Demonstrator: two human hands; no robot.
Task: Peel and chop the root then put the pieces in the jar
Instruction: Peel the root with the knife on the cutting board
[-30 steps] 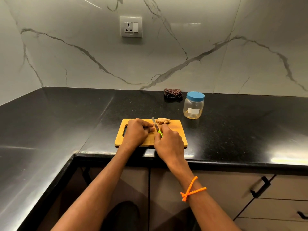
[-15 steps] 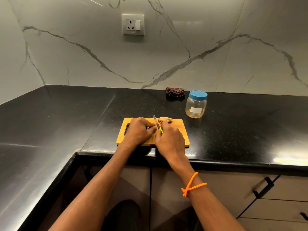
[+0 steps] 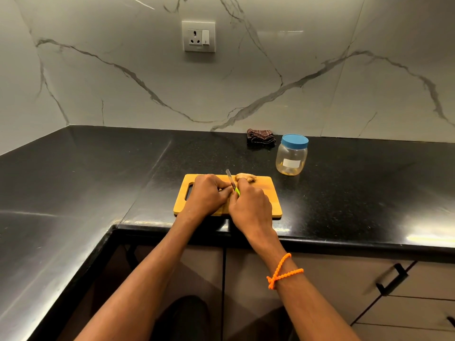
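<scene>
Left hand: I see the left hand [image 3: 209, 193] curled down on the cutting board [image 3: 267, 200], fingers bunched over a small bit of root [image 3: 220, 190] that barely shows at the fingertips; I judge it is pinning that bit in place.
Right hand: the right hand [image 3: 250, 205] is wrapped round the green handle of the knife [image 3: 232, 184], fingers closed on it.
Knife axis: the blade runs away from me and slightly to the left, its tip rising past the knuckles, in the gap between the two hands.
Root, main piece: a knobbly ginger piece [image 3: 246, 177] lies at the far edge of the board, just beyond the right hand and to the right of the blade, long axis roughly left to right; not touched by either hand as far as I can tell.
Nearer hand: the right hand is nearer that piece; the left hand lies across the blade from it.
Jar: the jar [image 3: 291, 158] stands on the counter [image 3: 344, 193] beyond and to the right of the board, blue lid on.
Stage, my judgement: cutting or peeling of the small bit is under way; the large piece is not yet worked.
Hidden: the blade's contact point under the fingers cannot be seen.
</scene>
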